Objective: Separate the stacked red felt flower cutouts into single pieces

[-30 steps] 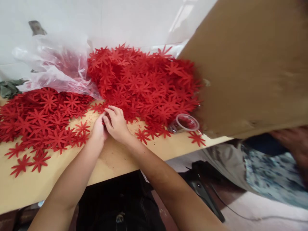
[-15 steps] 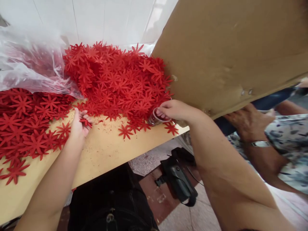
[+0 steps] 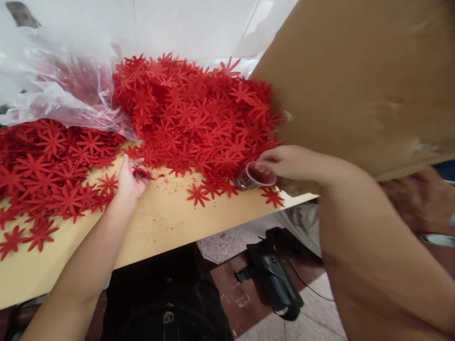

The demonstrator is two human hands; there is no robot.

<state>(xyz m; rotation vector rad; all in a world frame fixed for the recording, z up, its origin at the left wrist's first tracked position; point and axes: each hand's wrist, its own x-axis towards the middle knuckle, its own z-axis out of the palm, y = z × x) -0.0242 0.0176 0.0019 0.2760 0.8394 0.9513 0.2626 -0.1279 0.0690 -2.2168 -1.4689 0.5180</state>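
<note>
Heaped red flower-shaped pieces [image 3: 199,113] cover the back of the pale yellow table [image 3: 167,222], with a second heap [image 3: 53,166] on the left. My left hand [image 3: 131,177], palm up between the heaps, has its fingers curled around a red flower piece [image 3: 142,173]. At the right end of the big heap, my right hand [image 3: 275,161] has its fingers at the rim of a clear plastic cup [image 3: 245,180], which tilts with its opening toward me. Some fingertips are hidden inside the cup.
A clear plastic bag [image 3: 71,104] lies over the left heap. A large brown cardboard sheet [image 3: 348,85] rises at the right, with another person's forearm [image 3: 430,208] beyond it. Below the table edge are a black bag [image 3: 273,279] and cables on the floor.
The view has shifted, so the table and heaps appear farther right. The cup's opening is turned more toward me. My left hand still holds the red piece, its palm slightly more open.
</note>
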